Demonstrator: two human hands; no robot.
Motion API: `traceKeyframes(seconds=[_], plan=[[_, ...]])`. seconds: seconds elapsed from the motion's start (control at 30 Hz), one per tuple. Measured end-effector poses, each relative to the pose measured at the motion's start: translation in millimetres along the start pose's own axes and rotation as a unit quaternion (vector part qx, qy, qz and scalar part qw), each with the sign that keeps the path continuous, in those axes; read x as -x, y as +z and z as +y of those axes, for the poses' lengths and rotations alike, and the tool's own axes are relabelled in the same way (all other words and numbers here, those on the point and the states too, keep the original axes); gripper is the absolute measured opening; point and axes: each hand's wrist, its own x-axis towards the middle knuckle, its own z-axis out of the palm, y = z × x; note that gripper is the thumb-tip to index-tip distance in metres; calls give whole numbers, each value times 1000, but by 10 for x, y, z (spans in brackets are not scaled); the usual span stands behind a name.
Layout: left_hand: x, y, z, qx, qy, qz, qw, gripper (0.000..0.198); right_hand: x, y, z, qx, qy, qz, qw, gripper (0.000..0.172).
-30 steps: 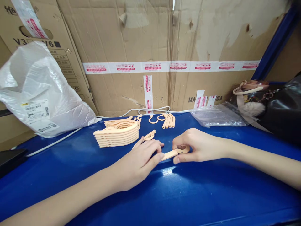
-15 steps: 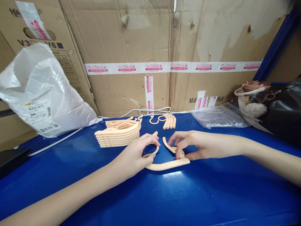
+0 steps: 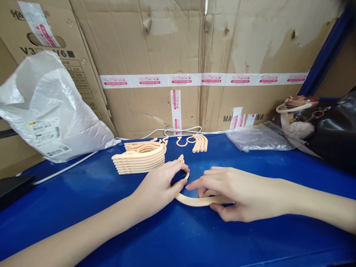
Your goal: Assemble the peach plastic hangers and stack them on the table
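Note:
A peach plastic hanger piece (image 3: 194, 201) with a curved arm lies low over the blue table. My left hand (image 3: 161, 183) pinches its ring part between thumb and fingers. Around the right end of the same piece, my right hand (image 3: 228, 193) is closed, thumb below and fingers above, index finger pointing left. Part of another curved piece shows beneath the right fingers, mostly hidden. Left of my left hand is a stack of peach hangers (image 3: 139, 161). Behind the hands lie a loose hook (image 3: 182, 144) and several short curved arms (image 3: 200, 144).
The blue table (image 3: 172, 241) meets cardboard boxes (image 3: 150, 48) at the back. A white plastic bag (image 3: 55, 107) stands at left, near a dark object (image 3: 16, 189). At right are clear plastic (image 3: 258, 137) and a black bag (image 3: 333, 129). A white cable (image 3: 66, 168) crosses behind.
My right hand has moved down and closed on the right end of the hanger piece. The small piece it held upright is now mostly covered by its fingers. My left hand has shifted slightly.

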Motion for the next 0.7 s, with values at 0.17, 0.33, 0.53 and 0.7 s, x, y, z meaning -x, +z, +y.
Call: traceKeyframes(seconds=[0.17, 0.33, 0.53, 0.7], plan=[[13, -16, 11, -27, 2, -16, 999, 18, -46, -8, 217, 61, -26, 16, 998, 26], [10, -10, -67, -59, 36, -10, 998, 34, -62, 43, 460, 123, 7, 108, 987, 19], [-5, -13, -133, -92, 63, -16, 994, 48, -52, 82, 350, 150, 135, 96, 975, 30], [14, -23, -84, -58, 110, -25, 992, 50, -56, 98, 245, 123, 107, 84, 983, 35]])
